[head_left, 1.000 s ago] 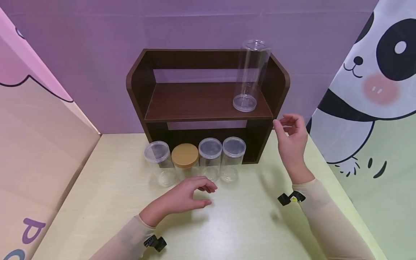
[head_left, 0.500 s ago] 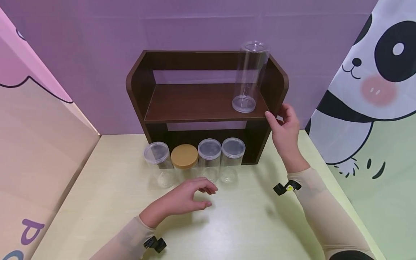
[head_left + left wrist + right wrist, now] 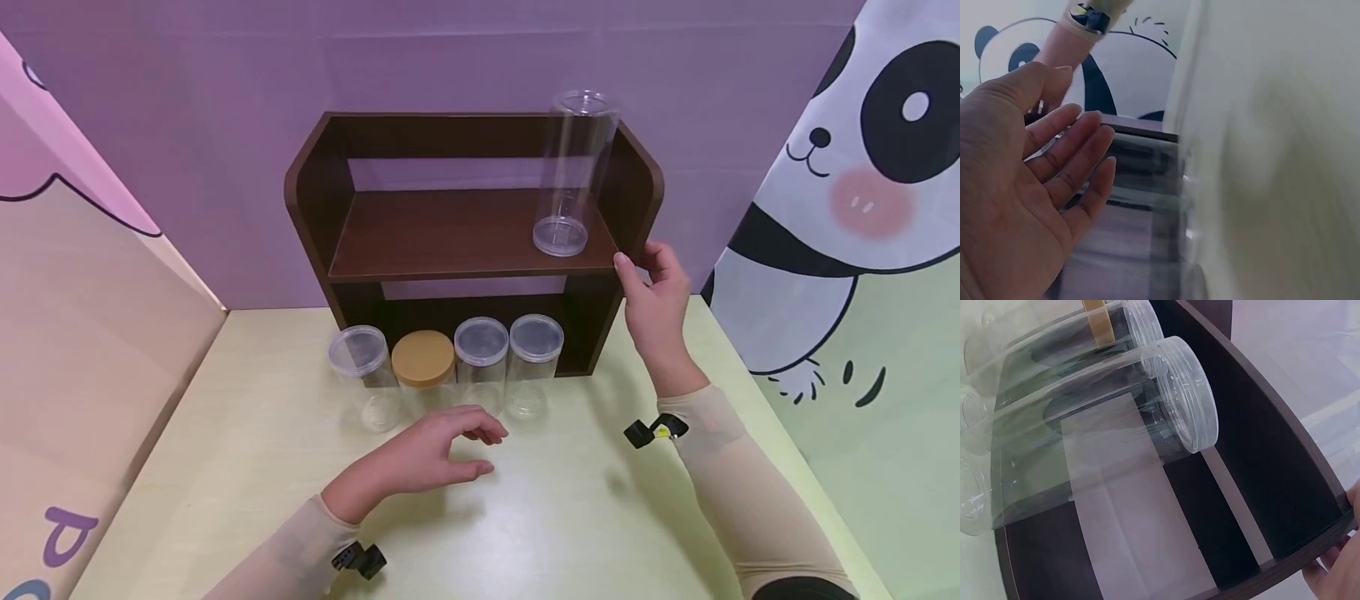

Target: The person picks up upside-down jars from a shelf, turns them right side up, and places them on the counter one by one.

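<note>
My right hand (image 3: pixel 660 321) grips the right side panel of a dark brown two-tier wooden shelf (image 3: pixel 442 233), thumb on its front edge and fingers round the outside. The right wrist view shows those fingers at the panel's edge. On the upper board, at the right, stands a tall clear cylinder jar (image 3: pixel 573 179). My left hand (image 3: pixel 435 454) hovers low over the table with relaxed fingers and holds nothing. Just beyond it, a row of clear jars stands before the shelf: one with a tan lid (image 3: pixel 423 358), others with clear lids, such as the rightmost jar (image 3: pixel 536 340).
The pale wooden table (image 3: pixel 547 517) carries shelf and jars. A purple backdrop (image 3: pixel 225 125) hangs behind the shelf. Printed panels flank the table, a pink one (image 3: pixel 90 292) at left and a panda panel (image 3: pixel 862 333) at right.
My right hand has moved left and up from beside the shelf and taken hold of its right side panel. The left hand stays nearly still; the jars and shelf stand as before.
</note>
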Available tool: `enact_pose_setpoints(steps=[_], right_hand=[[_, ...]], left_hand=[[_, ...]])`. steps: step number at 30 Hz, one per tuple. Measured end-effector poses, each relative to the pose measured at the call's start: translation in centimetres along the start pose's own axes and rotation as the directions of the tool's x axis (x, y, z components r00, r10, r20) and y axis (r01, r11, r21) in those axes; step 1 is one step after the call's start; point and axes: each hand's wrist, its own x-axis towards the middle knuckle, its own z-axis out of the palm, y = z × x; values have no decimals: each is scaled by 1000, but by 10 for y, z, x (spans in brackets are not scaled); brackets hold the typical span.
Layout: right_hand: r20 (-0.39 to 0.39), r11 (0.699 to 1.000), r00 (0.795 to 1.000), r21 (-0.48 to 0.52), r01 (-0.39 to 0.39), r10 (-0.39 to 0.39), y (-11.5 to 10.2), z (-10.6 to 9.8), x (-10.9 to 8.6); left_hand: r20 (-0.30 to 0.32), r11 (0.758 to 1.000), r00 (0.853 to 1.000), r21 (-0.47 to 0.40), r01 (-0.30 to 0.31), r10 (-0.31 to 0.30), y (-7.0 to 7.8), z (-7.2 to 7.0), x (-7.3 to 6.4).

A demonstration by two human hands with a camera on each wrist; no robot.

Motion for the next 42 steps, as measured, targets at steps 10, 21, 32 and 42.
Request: enact_pose_setpoints(steps=[10,21,32,42], right_hand=[[-45,999,999,39,6,-5,4,2,0],[-115,996,993,92,15,-4,7,9,3],[-173,994,985,109,4,15,11,18,1],[-174,993,983,113,-43,62,9,17,-1]], left_hand=[[-87,982,981,-67,-179,173,39,-37,28],[-330,971,939,-172,-163,100,75,-105,86],[-501,971,845,-227,81,-188,81,-126,159],[-481,967,840,-167,194,-252,77,-126,197]])
